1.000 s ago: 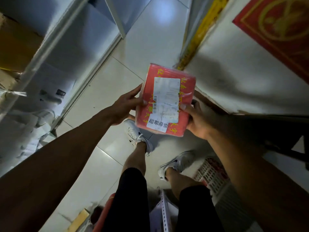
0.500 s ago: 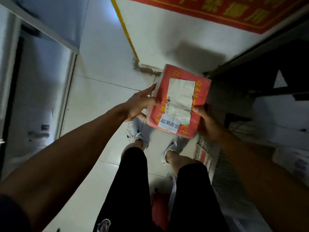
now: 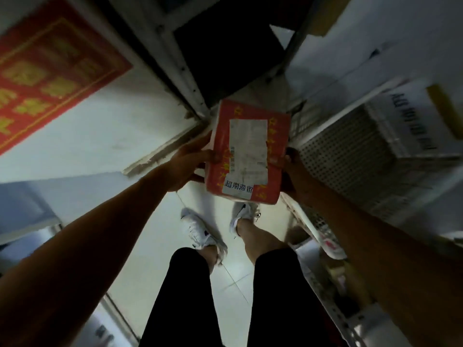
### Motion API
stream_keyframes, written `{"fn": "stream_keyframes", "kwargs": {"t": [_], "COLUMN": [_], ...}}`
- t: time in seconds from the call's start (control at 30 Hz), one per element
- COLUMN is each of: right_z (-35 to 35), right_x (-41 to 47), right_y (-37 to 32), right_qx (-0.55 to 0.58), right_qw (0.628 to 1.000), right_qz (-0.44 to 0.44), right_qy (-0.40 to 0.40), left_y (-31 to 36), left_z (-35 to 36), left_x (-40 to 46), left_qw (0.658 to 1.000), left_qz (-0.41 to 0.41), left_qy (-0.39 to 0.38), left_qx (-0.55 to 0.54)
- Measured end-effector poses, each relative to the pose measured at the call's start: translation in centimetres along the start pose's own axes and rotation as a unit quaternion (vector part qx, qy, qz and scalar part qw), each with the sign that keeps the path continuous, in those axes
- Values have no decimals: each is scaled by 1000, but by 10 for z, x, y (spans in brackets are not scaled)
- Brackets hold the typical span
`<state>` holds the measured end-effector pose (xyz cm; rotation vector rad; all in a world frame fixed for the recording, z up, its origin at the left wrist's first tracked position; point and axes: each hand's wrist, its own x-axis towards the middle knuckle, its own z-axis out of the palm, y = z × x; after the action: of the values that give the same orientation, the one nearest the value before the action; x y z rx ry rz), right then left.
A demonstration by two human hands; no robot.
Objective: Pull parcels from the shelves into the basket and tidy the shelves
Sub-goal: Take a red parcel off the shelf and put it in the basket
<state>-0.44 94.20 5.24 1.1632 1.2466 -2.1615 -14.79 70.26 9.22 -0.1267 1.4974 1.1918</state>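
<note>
A red parcel with yellow print and a white shipping label is held in front of me at chest height, above the floor. My left hand grips its left edge, thumb on the face. My right hand grips its right edge, mostly hidden behind the parcel. A white perforated basket stands on the shelf to the right of the parcel. A second white basket rim shows low on the right, under my right forearm.
A metal shelf upright and a dark shelf bay lie just beyond the parcel. White cartons sit on the right shelves. A red banner hangs on the white wall at left. My legs and white shoes stand on pale floor tiles.
The view has swung right, bringing the shelving and baskets into view behind the parcel. Both hands keep the same hold on the red parcel, which stays centred before me.
</note>
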Motion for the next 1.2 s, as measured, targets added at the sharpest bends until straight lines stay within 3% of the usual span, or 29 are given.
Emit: {"fn": "stream_keyframes", "kwargs": {"t": [0.27,0.67,0.87,1.03,1.1,1.2], "right_z": [-107,-231,-293,-375,-402,-436], "right_x": [-18,-23,3,49,74,113], "right_y": [8,6,20,17,20,27], "right_qx": [156,320,370,351,359,342], "right_qw": [983,907,862,866,859,865], "right_qz": [-49,-110,-132,-139,-143,-152], "right_qy": [77,251,319,329,336,335], "left_y": [84,125,108,72,52,30], "left_z": [103,260,320,379,393,412], "left_x": [97,220,279,338,360,394], "left_qw": [985,951,958,985,991,985], "left_qz": [-52,-67,-78,-52,-94,-170], "left_qy": [-96,-182,-182,-85,1,-6], "left_qx": [137,240,207,143,94,0]}}
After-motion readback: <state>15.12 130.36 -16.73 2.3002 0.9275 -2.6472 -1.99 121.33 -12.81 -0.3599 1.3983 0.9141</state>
